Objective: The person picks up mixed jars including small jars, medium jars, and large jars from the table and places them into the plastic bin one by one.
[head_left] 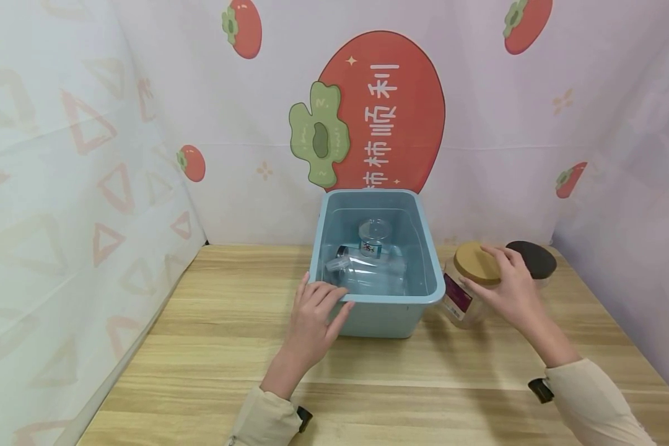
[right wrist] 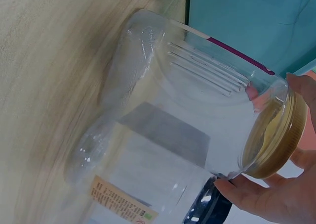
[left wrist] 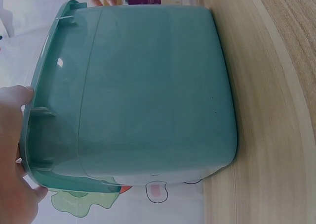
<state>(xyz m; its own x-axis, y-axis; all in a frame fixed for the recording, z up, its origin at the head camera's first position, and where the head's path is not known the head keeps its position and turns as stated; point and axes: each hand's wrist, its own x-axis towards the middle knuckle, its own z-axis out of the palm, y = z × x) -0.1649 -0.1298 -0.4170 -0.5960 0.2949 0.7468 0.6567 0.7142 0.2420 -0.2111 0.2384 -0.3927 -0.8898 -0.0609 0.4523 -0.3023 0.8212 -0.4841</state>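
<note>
A light blue plastic bin [head_left: 376,319] stands on the table, its outer wall filling much of the left wrist view. My left hand [head_left: 312,316] grips its front-left rim, thumb outside and fingers over the edge. Right of the bin, my right hand [head_left: 511,285] holds a clear plastic jar by its gold screw lid [right wrist: 284,140], with thumb and fingers on opposite sides. A purple label [head_left: 457,296] shows on that jar. Inside the bin, a clear jar [head_left: 370,275] lies on its side in front of a small clear container [head_left: 373,234] with a blue label.
A second clear jar with a black lid [head_left: 531,259] stands just behind and right of the gold-lidded one, an orange label [right wrist: 121,201] on its side. The wooden table [head_left: 223,347] meets a persimmon-printed cloth [head_left: 256,210] at the back.
</note>
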